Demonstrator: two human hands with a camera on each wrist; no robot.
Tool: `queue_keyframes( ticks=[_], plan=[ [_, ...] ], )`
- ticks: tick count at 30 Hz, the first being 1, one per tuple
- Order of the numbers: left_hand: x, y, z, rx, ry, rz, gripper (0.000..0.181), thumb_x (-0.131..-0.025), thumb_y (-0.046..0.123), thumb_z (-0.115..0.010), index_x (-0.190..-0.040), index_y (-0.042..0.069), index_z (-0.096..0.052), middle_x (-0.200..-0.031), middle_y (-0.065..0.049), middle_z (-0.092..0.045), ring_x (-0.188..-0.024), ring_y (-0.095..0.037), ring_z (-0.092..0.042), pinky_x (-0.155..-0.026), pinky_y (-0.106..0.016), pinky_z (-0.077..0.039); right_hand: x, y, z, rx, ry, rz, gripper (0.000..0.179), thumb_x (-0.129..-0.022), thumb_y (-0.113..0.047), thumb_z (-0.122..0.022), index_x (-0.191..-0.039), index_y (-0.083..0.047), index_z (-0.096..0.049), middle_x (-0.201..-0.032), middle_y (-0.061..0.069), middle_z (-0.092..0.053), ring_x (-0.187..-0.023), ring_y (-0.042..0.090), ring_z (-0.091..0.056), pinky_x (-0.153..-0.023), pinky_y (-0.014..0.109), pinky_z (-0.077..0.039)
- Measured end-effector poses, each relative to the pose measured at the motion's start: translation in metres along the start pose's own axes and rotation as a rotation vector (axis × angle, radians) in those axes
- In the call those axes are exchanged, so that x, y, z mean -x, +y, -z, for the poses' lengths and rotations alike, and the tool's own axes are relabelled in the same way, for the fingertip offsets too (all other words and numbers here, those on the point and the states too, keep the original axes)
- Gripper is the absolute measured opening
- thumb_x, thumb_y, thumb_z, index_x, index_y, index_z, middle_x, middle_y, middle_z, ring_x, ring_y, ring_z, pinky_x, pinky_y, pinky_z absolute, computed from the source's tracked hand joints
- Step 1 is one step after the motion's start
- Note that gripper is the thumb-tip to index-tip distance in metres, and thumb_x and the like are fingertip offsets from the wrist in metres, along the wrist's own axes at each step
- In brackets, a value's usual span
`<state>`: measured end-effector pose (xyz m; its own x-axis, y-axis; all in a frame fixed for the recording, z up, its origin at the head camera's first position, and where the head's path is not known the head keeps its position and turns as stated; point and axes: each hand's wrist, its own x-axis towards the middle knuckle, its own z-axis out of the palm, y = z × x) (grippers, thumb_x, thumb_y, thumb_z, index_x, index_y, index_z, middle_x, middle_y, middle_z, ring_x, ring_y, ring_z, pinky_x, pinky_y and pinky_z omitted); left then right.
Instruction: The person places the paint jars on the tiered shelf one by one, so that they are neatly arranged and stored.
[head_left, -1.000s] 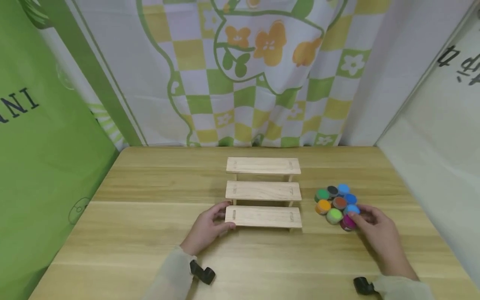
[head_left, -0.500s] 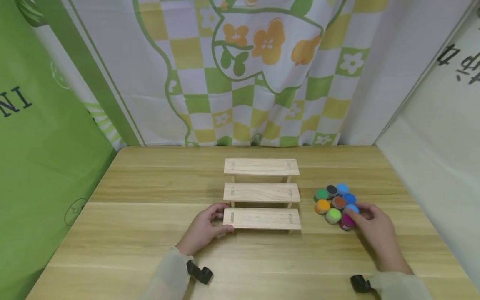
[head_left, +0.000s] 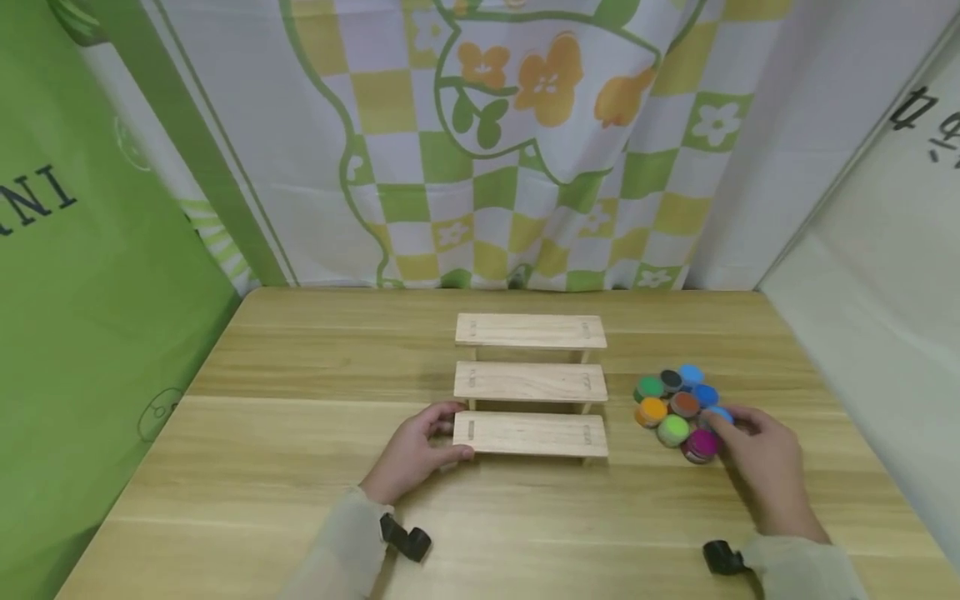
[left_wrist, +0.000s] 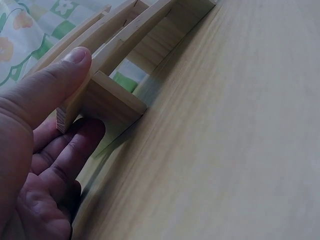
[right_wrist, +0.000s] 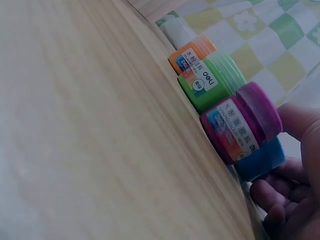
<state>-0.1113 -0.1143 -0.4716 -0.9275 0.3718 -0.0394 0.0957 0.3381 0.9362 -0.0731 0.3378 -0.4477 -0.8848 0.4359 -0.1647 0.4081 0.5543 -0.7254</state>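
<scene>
Pinched between the thumb and curled fingers of the right hand [head_left: 768,467] is a light-blue paint jar [right_wrist: 261,159], which is placed at the right edge of a cluster of jars on the wooden table [head_left: 300,483]; in the right wrist view it is partly hidden by the magenta jar [head_left: 701,447], and whether the two are touching cannot be told; the left end of the lowest plank [head_left: 531,435] of a three-tiered wooden stand [head_left: 529,382] is gripped by the left hand [head_left: 416,454], the thumb being laid along the near edge and the fingers curled beneath; the stand is set upright left of the cluster, well apart from it; in the cluster are also seen a light-green jar [head_left: 673,430], an orange jar [head_left: 651,412], a dark-green jar [head_left: 648,388], a black-lidded jar [head_left: 671,381], a brown-lidded jar [head_left: 684,404], a deeper-blue jar [head_left: 705,394] and a second light-blue jar [head_left: 691,375]; the word "deli" is printed on the light-green jar's label; a black device [head_left: 407,539] is worn at the left wrist, another at the right; behind the table a checked curtain [head_left: 487,187] is hung, patterned with orange flowers.
</scene>
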Motion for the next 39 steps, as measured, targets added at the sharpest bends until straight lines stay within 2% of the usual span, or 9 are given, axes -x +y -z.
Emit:
queue_keyframes(
  ticks=[2,5,13,19,23,29,33,36,39],
  plan=[
    [0.0,0.0,0.001,0.005,-0.004,-0.007,0.068,-0.07,0.034,-0.08,-0.129,0.018,-0.05,-0.104,0.001,-0.064,-0.095,-0.014,-0.061,-0.08,-0.031,-0.05,0.0,0.002,0.0,0.008,0.041,0.008,0.076,-0.08,-0.063,-0.057,-0.128,-0.004,-0.053,-0.108,0.015,-0.061,-0.077,0.009,-0.057,-0.061,0.022,-0.045],
    [-0.001,0.0,0.001,0.016,-0.008,-0.007,0.069,-0.07,0.035,-0.08,-0.129,0.017,-0.05,-0.104,0.001,-0.064,-0.095,-0.014,-0.061,-0.078,-0.029,-0.05,0.001,0.002,0.001,-0.005,0.097,0.021,0.072,-0.081,-0.06,-0.058,-0.126,-0.004,-0.055,-0.103,0.014,-0.063,-0.068,0.004,-0.056,-0.055,0.022,-0.047],
    [-0.002,-0.001,-0.001,0.02,-0.01,-0.01,0.069,-0.069,0.036,-0.081,-0.129,0.019,-0.051,-0.103,0.002,-0.063,-0.094,-0.014,-0.06,-0.078,-0.03,-0.051,0.006,-0.006,0.005,-0.129,0.205,-0.037,0.067,-0.078,-0.058,-0.063,-0.123,-0.009,-0.057,-0.089,0.001,-0.061,-0.07,0.01,-0.055,-0.048,0.027,-0.047],
    [0.0,-0.003,-0.001,0.016,-0.009,0.004,0.068,-0.067,0.038,-0.081,-0.126,0.022,-0.052,-0.102,0.003,-0.063,-0.094,-0.014,-0.059,-0.078,-0.031,-0.05,0.01,-0.023,0.007,-0.116,0.329,0.04,0.053,-0.078,-0.049,-0.069,-0.111,-0.008,-0.064,-0.071,-0.011,-0.057,-0.063,0.004,-0.051,-0.048,0.018,-0.04],
    [0.001,-0.002,0.0,-0.014,0.009,-0.014,0.069,-0.066,0.041,-0.081,-0.126,0.021,-0.053,-0.11,0.005,-0.061,-0.101,-0.013,-0.057,-0.086,-0.036,-0.047,0.012,-0.036,0.002,-0.153,0.338,0.104,0.05,-0.077,-0.045,-0.072,-0.11,-0.007,-0.066,-0.073,-0.013,-0.058,-0.066,0.002,-0.052,-0.052,0.013,-0.041],
    [0.001,-0.001,-0.001,-0.087,0.033,-0.059,0.07,-0.068,0.045,-0.079,-0.127,0.021,-0.052,-0.132,0.007,-0.05,-0.124,-0.017,-0.043,-0.104,-0.042,-0.032,0.012,-0.049,-0.007,-0.158,0.301,0.203,0.046,-0.078,-0.039,-0.073,-0.109,-0.005,-0.066,-0.075,-0.012,-0.06,-0.066,0.003,-0.053,-0.053,0.012,-0.043],
    [0.001,0.0,0.0,-0.088,0.02,-0.054,0.071,-0.069,0.043,-0.079,-0.13,0.022,-0.05,-0.13,0.007,-0.05,-0.116,-0.018,-0.049,-0.097,-0.042,-0.039,0.013,-0.057,-0.011,-0.152,0.265,0.219,0.048,-0.079,-0.041,-0.072,-0.11,-0.006,-0.065,-0.076,-0.009,-0.061,-0.067,0.004,-0.054,-0.053,0.013,-0.043],
    [0.002,0.002,0.001,-0.086,0.012,-0.05,0.07,-0.07,0.041,-0.079,-0.13,0.021,-0.05,-0.126,0.006,-0.052,-0.107,-0.017,-0.052,-0.09,-0.039,-0.044,0.013,-0.064,-0.014,-0.175,0.263,0.257,0.045,-0.078,-0.038,-0.073,-0.107,-0.005,-0.066,-0.076,-0.006,-0.062,-0.065,0.005,-0.056,-0.052,0.013,-0.044],
    [0.003,0.002,0.002,-0.095,0.013,-0.046,0.068,-0.07,0.041,-0.079,-0.128,0.02,-0.051,-0.126,0.007,-0.051,-0.106,-0.017,-0.052,-0.089,-0.038,-0.044,0.013,-0.072,-0.017,-0.165,0.258,0.307,0.042,-0.078,-0.038,-0.073,-0.104,-0.005,-0.067,-0.076,-0.004,-0.063,-0.063,0.005,-0.057,-0.05,0.015,-0.046]
  ],
)
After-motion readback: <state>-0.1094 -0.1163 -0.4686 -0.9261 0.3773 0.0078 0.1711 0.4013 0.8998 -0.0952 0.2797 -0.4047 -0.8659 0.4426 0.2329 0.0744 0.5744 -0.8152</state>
